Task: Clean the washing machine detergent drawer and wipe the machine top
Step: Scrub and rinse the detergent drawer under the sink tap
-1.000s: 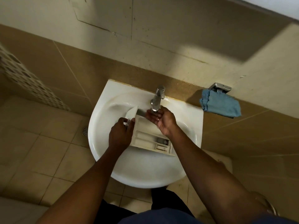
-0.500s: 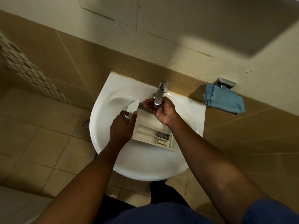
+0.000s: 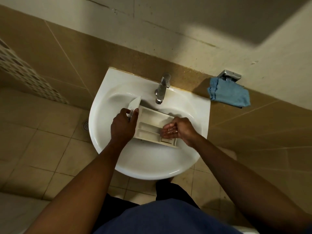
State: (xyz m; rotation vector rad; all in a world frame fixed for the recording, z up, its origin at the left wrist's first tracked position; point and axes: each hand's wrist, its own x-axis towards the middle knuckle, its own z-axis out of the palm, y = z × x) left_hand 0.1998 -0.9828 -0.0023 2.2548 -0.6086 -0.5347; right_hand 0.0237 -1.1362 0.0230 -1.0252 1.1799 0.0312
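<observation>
The cream detergent drawer [image 3: 150,121] lies tilted inside the white sink [image 3: 152,169], below the tap [image 3: 162,89]. Its white front panel points up and to the left. My left hand [image 3: 124,125] grips that front-panel end, thumb on the panel's edge. My right hand [image 3: 179,130] lies over the drawer's right end, palm turned up and wet, with loosely cupped fingers touching the compartments. I see no water running from the tap. A blue cloth [image 3: 231,95] hangs from a metal holder [image 3: 229,76] on the wall to the right of the sink.
Tan tiled wall runs behind the sink. The tiled floor lies below, with a round drain [image 3: 86,125] to the sink's left. A mosaic-tiled strip [image 3: 25,73] is at far left. My legs stand close to the sink's front edge.
My right hand has left the tap spout and come down onto the right end of the drawer. The left hand keeps its grip on the front panel.
</observation>
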